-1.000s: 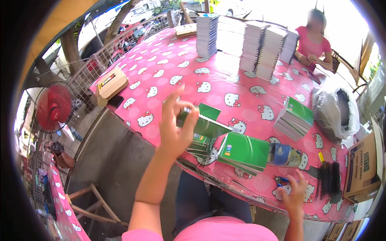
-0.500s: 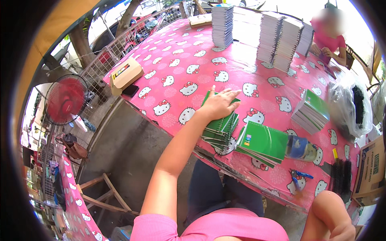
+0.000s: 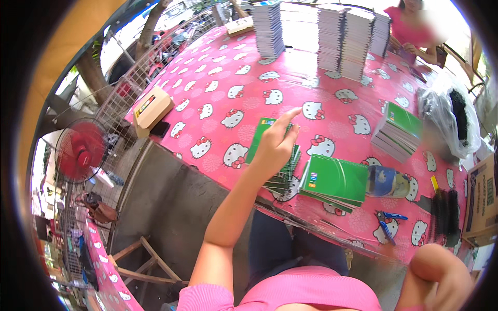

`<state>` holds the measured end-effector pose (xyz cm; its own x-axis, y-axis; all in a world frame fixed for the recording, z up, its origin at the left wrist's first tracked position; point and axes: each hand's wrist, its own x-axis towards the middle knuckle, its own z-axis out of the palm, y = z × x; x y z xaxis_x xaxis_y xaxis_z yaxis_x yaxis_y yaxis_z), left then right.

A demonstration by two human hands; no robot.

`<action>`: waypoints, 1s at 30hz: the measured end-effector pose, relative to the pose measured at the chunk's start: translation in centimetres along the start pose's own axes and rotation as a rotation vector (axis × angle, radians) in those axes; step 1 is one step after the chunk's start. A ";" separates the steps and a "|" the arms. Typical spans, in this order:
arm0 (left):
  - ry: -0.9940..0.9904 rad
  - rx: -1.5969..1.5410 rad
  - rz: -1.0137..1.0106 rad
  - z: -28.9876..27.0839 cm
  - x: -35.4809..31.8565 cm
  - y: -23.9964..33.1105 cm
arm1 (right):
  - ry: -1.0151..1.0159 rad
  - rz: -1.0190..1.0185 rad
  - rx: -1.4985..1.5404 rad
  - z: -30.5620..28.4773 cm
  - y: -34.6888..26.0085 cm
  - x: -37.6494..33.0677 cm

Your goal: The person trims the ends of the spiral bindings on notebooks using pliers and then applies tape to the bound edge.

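Observation:
My left hand [image 3: 278, 142] is over a small stack of green spiral notebooks [image 3: 258, 139] near the table's front edge. Its index finger stretches out and the others bend slightly, with nothing visible in them; whether the palm touches the top cover is hidden. Just right of it lies a second stack of green notebooks [image 3: 340, 179], somewhat fanned at its front edge. At the lower right my right arm is bent, and my right hand [image 3: 452, 288] is blurred near the picture's rim, its fingers unclear.
A clear jar [image 3: 388, 182], blue-handled pliers [image 3: 386, 226] and black spiral coils [image 3: 445, 217] lie rightward. Another green notebook stack [image 3: 397, 131] stands beyond, near a plastic bag [image 3: 450, 119]. Tall notebook stacks [image 3: 344, 44] stand farther back. A person [image 3: 410, 31] sits across the pink-covered table.
My left hand has lifted from lying flat on the notebook stack, its fingers less spread, and the top cover shows more. My right hand moved slightly. The view has shifted a little.

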<state>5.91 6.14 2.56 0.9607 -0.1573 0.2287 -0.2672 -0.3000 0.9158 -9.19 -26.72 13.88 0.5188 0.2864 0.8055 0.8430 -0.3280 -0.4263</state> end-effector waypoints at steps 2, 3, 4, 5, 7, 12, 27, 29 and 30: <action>-0.021 -0.512 -0.198 2.2 -2.8 1.9 | 0.080 0.324 0.067 1.1 1.7 -1.5; -0.043 -0.529 -0.294 3.1 -4.5 1.8 | 0.055 0.571 0.262 2.8 3.0 -2.7; -0.056 -0.543 -0.399 3.6 -6.0 1.1 | 0.061 0.875 0.620 5.4 4.5 -4.2; -0.066 -0.553 -0.455 4.2 -6.6 1.0 | -0.053 0.917 0.819 6.2 8.2 -8.9; -0.091 -0.541 -0.611 5.0 -7.3 -0.2 | -0.035 1.281 1.007 8.8 9.0 -11.7; 0.062 -0.520 -0.755 6.7 -5.3 -0.2 | -0.041 1.188 1.087 12.8 11.7 -10.1; 0.081 -0.601 -0.822 8.2 -4.6 0.5 | -0.091 1.510 0.731 13.8 13.0 -8.1; 0.037 -0.572 -0.777 8.2 -5.3 -0.2 | -0.080 1.357 0.786 13.3 12.9 -8.2; 0.016 -0.559 -0.758 8.2 -5.6 -0.7 | -0.076 1.285 0.811 13.1 12.9 -8.4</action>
<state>0.07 -0.51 -2.08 0.8653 -0.0913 -0.4928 0.5011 0.1784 0.8468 -0.78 -21.56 -3.79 0.9236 0.2534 -0.2878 -0.3368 0.1772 -0.9247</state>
